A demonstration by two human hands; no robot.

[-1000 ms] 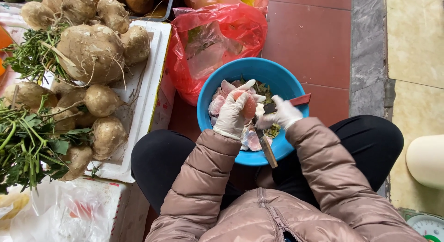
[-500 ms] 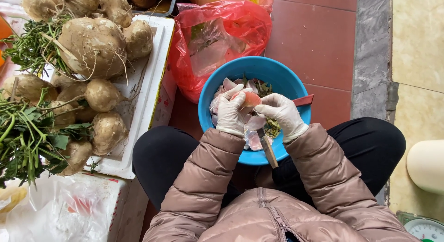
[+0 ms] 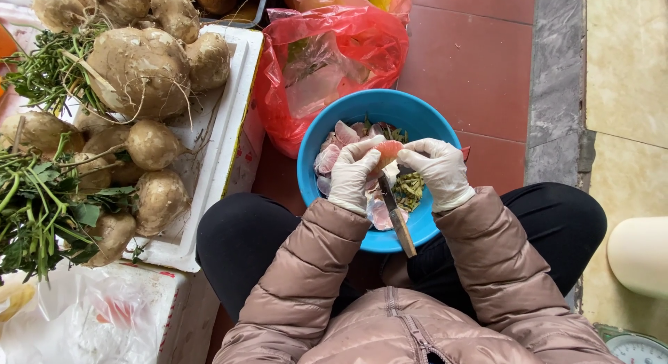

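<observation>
Both hands wear white gloves and meet over a blue bowl (image 3: 312,170) that rests on my lap. My left hand (image 3: 353,175) and my right hand (image 3: 440,173) pinch a small pink-orange fleshy piece (image 3: 388,152) between their fingertips. The bowl holds pale pink peeled pieces (image 3: 337,143) and green scraps (image 3: 409,188). A knife with a wooden handle (image 3: 399,225) lies across the bowl's near rim, just under my left hand, with its blade pointing into the bowl. I cannot tell whether the left hand touches it.
A white foam tray (image 3: 224,138) at the left holds large brown root tubers (image 3: 139,68) and leafy greens (image 3: 49,197). A red plastic bag (image 3: 327,54) lies beyond the bowl. A cream rounded object (image 3: 639,256) and a scale dial (image 3: 639,350) sit at the right.
My right hand has moved in from the bowl's right side to meet the left. Both now grip the pink piece together. The knife has stayed where it was.
</observation>
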